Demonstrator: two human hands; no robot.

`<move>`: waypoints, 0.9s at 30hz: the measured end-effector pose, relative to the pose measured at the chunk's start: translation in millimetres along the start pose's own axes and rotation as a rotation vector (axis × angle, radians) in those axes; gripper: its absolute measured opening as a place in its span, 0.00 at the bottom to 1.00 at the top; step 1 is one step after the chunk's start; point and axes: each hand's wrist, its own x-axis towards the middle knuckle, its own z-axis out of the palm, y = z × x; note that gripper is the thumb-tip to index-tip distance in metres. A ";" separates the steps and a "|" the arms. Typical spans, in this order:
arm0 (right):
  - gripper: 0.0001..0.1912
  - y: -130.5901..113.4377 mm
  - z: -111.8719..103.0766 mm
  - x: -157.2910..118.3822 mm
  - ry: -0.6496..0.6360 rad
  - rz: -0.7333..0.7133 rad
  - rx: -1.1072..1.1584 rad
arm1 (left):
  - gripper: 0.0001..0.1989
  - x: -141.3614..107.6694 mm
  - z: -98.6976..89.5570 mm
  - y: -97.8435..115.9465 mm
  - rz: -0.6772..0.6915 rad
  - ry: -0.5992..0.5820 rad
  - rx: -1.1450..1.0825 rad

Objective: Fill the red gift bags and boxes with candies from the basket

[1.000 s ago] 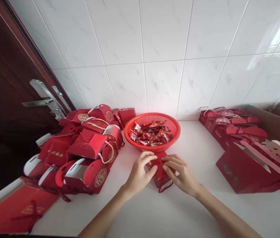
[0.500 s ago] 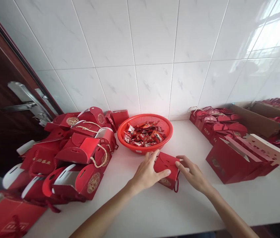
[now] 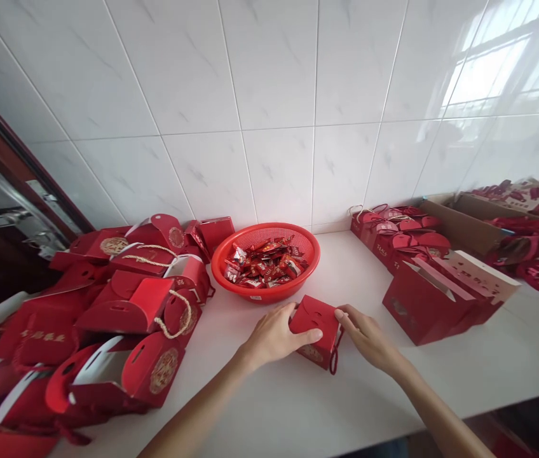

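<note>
— Box of red paper (image 3: 316, 327), where does it stand, and how do the hands hold it?

— It stands on the smooth white bench (image 3: 269, 420), on the near side, just in front of the round red plastic basket (image 3: 262, 296). The bare left hand (image 3: 274, 337) lies over the left side of the box, with the thumb along its top. The bare right hand (image 3: 367, 337) touches the right side with its fingertips (image 3: 341, 313). So the hands are apart from each other, but they clamp the box between them from two sides.

— What is a good way to hold it at this moment?

— I think the pressure should be equal from both sides, and the fingers should lie flat, so the thin paper does not bend. The dark red cord (image 3: 333, 361) hangs at the near right corner; it is better if this cord stays free from the fingers.

— And what is around them?

— The basket is full of red-wrapped sweets (image 3: 264, 264). On the left lies a heap of red paper boxes with round gold marks and rope handles (image 3: 129, 305). On the right stands a group of similar red boxes (image 3: 400, 238), beside a brown cardboard carton (image 3: 464, 229).
</note>
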 end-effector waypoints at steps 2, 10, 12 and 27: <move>0.29 -0.4 1.7 3.5 0.006 -0.017 0.025 | 0.37 1.8 -0.7 -0.2 -0.015 0.032 0.038; 0.28 -1.9 1.3 13.4 -0.001 0.023 0.420 | 0.26 10.2 0.1 -3.8 0.008 0.074 -0.076; 0.28 -5.7 -5.4 12.7 -0.029 0.068 0.534 | 0.26 14.0 -0.6 -6.2 -0.012 0.006 -0.215; 0.21 -64.7 -62.2 12.4 0.005 -0.119 0.559 | 0.19 0.4 -57.8 37.2 -0.105 -0.202 -1.010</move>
